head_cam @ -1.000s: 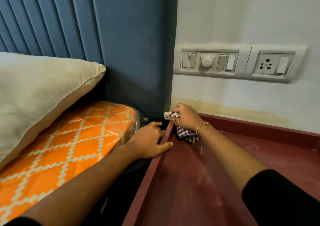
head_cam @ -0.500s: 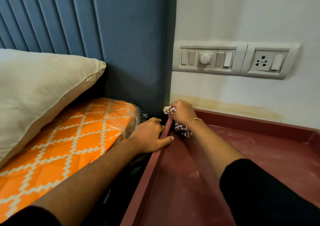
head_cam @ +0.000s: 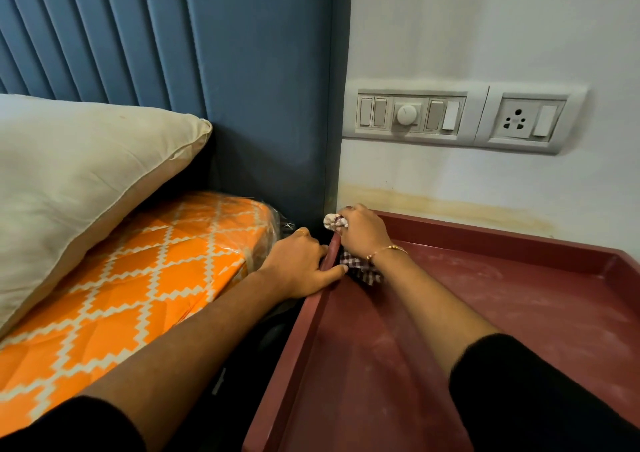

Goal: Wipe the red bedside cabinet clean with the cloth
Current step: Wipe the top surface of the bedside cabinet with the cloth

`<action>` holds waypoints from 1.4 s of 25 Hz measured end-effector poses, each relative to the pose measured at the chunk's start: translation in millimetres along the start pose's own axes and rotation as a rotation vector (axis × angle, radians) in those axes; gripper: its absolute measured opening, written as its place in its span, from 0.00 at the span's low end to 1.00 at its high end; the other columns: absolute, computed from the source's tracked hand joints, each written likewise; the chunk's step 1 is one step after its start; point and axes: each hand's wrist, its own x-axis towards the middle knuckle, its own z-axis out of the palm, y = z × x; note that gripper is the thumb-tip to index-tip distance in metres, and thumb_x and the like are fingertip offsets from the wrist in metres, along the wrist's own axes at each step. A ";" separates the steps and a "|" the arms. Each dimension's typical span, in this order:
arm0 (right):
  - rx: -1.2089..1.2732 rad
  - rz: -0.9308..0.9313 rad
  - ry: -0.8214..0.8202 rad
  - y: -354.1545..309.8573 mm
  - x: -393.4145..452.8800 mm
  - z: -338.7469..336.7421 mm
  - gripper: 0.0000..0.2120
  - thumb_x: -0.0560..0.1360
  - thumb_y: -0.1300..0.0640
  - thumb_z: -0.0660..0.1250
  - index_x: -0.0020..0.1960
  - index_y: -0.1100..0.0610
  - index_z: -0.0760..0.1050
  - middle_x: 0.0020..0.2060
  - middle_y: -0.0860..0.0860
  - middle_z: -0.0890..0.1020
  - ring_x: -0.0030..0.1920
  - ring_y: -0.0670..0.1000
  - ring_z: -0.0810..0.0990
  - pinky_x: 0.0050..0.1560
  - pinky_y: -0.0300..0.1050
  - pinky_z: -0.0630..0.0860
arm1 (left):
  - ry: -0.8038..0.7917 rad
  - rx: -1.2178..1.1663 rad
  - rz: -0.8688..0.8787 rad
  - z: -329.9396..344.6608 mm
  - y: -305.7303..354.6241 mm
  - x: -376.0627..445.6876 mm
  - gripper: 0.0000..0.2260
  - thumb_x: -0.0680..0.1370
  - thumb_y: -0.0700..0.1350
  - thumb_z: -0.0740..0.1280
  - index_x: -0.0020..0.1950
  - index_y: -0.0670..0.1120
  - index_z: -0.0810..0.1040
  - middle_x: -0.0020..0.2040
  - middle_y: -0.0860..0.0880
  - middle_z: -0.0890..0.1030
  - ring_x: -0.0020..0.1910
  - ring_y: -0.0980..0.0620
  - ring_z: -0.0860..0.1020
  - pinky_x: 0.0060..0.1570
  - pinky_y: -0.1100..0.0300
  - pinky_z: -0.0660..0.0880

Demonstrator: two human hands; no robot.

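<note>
Head view: right hand (head_cam: 362,231) clutches the checked cloth (head_cam: 360,268) at the far left corner of the red bedside cabinet (head_cam: 519,313), right where the raised rim meets the wall (head_cam: 485,36) and the blue headboard (head_cam: 259,105). Fingers are curled round the cloth; a white wad pokes out past the knuckles, and the rest hangs under the wrist onto the cabinet top. Left hand (head_cam: 299,266) grasps the cabinet's left rim just beside the right hand, thumb over the inner side, fingers on the outside toward the bed (head_cam: 138,278), nearly touching the cloth.

The cabinet top lies to the right of and nearer than both hands. Its long axis can't be fixed, since the near and right parts are cut off; the left rim runs from the far corner back toward the person, the back rim runs right along the wall. The cloth is bunched, with no clear axis. The right hand is the one on the cloth, so the wipe is its job. Judgement: next stroke probably goes out of this corner, along the left rim or the back rim. Pale dust shows over much of the top, so most of the wiping looks left to do.
</note>
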 end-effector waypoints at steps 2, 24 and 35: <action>0.052 -0.039 -0.038 0.4 -14.7 -0.6 0.15 0.77 0.58 0.61 0.63 0.57 0.74 0.59 0.58 0.75 0.59 0.59 0.74 0.53 0.46 0.70 | 0.037 0.024 0.011 -2.1 0.8 1.0 0.27 0.73 0.65 0.52 0.46 0.45 0.79 0.42 0.45 0.79 0.50 0.49 0.72 0.40 0.57 0.68; 0.021 -0.004 -0.165 -7.3 -40.9 -19.1 0.14 0.79 0.55 0.58 0.63 0.56 0.71 0.60 0.58 0.74 0.60 0.62 0.74 0.52 0.49 0.71 | -0.291 0.085 -0.143 -41.1 13.4 -94.5 0.46 0.67 0.75 0.48 0.73 0.43 0.62 0.74 0.44 0.63 0.75 0.46 0.58 0.72 0.49 0.60; -0.069 0.037 -0.134 -23.1 -41.1 -12.9 0.18 0.77 0.58 0.58 0.67 0.49 0.69 0.63 0.57 0.71 0.56 0.64 0.77 0.53 0.52 0.74 | -0.197 0.016 -0.152 -38.6 15.7 -98.4 0.49 0.66 0.75 0.56 0.75 0.42 0.54 0.77 0.45 0.57 0.77 0.48 0.51 0.74 0.50 0.53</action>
